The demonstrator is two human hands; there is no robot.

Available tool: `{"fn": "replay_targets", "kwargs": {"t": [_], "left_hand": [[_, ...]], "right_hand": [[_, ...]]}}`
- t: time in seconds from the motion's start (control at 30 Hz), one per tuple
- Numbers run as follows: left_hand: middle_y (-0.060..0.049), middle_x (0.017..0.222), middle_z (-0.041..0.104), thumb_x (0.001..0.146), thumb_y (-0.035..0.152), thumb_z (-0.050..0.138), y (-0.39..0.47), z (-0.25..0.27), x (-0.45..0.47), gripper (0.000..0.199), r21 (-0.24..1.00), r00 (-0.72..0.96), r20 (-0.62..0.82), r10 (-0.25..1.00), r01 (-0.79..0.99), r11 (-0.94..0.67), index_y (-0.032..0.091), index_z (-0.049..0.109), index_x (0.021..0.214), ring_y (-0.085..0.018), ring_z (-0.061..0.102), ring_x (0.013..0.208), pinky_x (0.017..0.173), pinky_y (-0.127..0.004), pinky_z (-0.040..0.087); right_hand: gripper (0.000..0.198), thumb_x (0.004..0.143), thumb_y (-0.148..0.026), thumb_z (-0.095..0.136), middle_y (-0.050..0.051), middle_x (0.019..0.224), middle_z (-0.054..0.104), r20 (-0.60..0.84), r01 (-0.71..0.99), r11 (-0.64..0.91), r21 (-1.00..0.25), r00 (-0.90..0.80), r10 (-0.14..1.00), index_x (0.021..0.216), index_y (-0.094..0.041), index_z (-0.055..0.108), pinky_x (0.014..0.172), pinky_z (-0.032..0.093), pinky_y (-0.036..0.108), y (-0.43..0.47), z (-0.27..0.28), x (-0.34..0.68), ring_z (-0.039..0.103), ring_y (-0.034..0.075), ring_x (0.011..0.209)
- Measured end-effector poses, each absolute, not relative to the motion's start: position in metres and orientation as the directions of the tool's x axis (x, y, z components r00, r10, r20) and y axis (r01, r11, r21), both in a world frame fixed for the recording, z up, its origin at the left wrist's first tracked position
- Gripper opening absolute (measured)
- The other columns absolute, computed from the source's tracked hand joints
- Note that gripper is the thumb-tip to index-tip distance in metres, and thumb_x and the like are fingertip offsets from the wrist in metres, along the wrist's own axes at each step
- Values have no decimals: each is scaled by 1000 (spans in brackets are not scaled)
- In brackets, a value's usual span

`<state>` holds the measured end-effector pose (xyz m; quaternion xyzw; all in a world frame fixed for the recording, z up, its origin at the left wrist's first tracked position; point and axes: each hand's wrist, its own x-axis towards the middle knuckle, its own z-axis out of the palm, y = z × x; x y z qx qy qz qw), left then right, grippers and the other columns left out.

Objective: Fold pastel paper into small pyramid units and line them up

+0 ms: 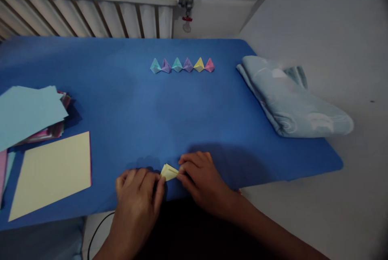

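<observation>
Between my hands, at the near edge of the blue table, is a small folded piece of yellow paper [169, 172]. My left hand [138, 191] pinches its left end, thumb and fingers closed on it. From the other side, the thumb and fingertips of my right hand [201, 179] close on its pointed right end. Parts of the paper at both ends are hidden under the fingertips. Farther back stands a row of several small folded paper shapes, among them a light blue one [155, 66], a purple one [188, 65], a yellow one [199, 64] and a pink one [209, 65].
Yellow paper sheets [57, 171] lie at the left, beside a pile topped with light blue sheets [30, 110]. A folded light blue cloth [291, 98] rests on the table's right edge. Behind the blue tabletop [136, 102] are a radiator [106, 13] and a red-handled valve [187, 18].
</observation>
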<state>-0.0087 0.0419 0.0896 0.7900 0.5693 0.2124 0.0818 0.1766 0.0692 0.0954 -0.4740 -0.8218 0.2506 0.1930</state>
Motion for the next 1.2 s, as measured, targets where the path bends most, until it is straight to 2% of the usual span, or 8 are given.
{"fn": "replay_targets", "kwargs": {"t": [0.17,0.3,0.5,0.6,0.77,0.9,1.03,1.2], "left_hand": [[-2,70,60,90,24,48,42,90,-9,19,367,266,229,936,868,-336,19,59,76,-22,51,70,73,-39,31],[-2,69,59,90,25,47,43,90,-9,20,367,267,216,939,869,-331,19,59,75,-22,51,70,72,-39,31],[-3,69,59,90,23,48,44,87,-12,18,368,294,247,923,853,-370,19,58,75,-22,50,70,72,-40,30],[-2,70,59,89,21,50,43,87,-14,14,377,315,268,911,835,-400,19,57,78,-21,49,70,74,-40,31],[-2,73,60,88,19,51,40,89,-15,9,401,296,248,922,835,-376,19,57,81,-21,51,74,78,-41,32],[-2,76,62,88,20,52,40,84,-18,9,361,340,262,903,833,-419,20,59,82,-21,53,74,78,-40,32],[-6,94,66,87,16,55,42,76,-22,8,290,413,360,836,803,-521,19,61,91,-21,56,81,82,-41,34],[-12,119,62,87,8,53,45,72,-24,14,325,463,399,791,735,-594,16,61,95,-21,57,88,85,-42,36]], "right_hand": [[3,87,-18,56,5,103,63,71,674,436,-597,-497,865,87,-18,60,78,34,36,70,94,179,54,20,90],[10,90,-18,52,4,99,63,85,664,424,-616,-480,873,85,-18,60,77,34,35,69,94,179,54,18,88],[7,86,-16,58,5,99,62,111,645,398,-653,-438,892,92,-19,60,79,34,35,65,94,176,53,19,90],[16,82,-20,63,6,104,62,137,650,392,-650,-407,903,98,-18,59,81,34,36,64,92,175,53,21,93],[11,87,-20,58,5,99,62,153,634,417,-652,-428,891,97,-19,62,78,34,35,65,92,174,55,19,89],[11,89,-20,56,5,96,62,186,637,448,-627,-437,880,97,-18,63,76,33,35,65,91,174,54,18,87],[11,90,-21,55,4,93,62,210,660,474,-583,-441,873,95,-18,64,75,33,34,64,89,174,53,18,85],[13,90,-21,53,5,93,61,210,719,525,-455,-487,848,96,-20,64,73,33,33,62,88,174,51,18,82]]}}
